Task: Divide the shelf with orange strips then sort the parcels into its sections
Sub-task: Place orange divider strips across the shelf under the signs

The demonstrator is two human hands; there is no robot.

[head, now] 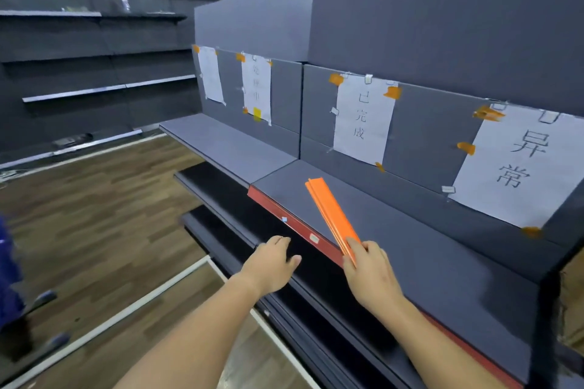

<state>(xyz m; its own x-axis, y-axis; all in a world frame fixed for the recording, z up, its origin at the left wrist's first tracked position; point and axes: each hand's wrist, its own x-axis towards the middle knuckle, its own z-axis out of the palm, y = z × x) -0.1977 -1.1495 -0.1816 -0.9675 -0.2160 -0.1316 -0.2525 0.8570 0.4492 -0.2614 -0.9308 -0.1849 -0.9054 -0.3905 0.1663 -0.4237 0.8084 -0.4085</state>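
Your right hand (371, 275) has its grip wrapped round the near end of a bundle of orange strips (331, 218), fingers curled over them just above the shelf's red front edge (295, 226). How many strips sit in that bundle you can't tell from here; the edges show at least two layered together. The bundle's long axis runs from your hand up and away to the left, its far end pointing toward the back panel and hovering over the grey shelf (410, 230). Your left hand (273, 265) is loose, fingers relaxed, holding nothing, stretched out over the darker lower shelf (227, 186).

Four white paper signs are taped along the back panel with orange tape. The far-left sign (210, 74) is too faint to read. The second sign (256, 88) carries characters too blurred to make out, plus a small yellow tag. The third sign (363, 118) reads 已完成. The right-hand sign (518, 164) reads 异常. A small white label (313, 238) sits on the red edge, unreadable.
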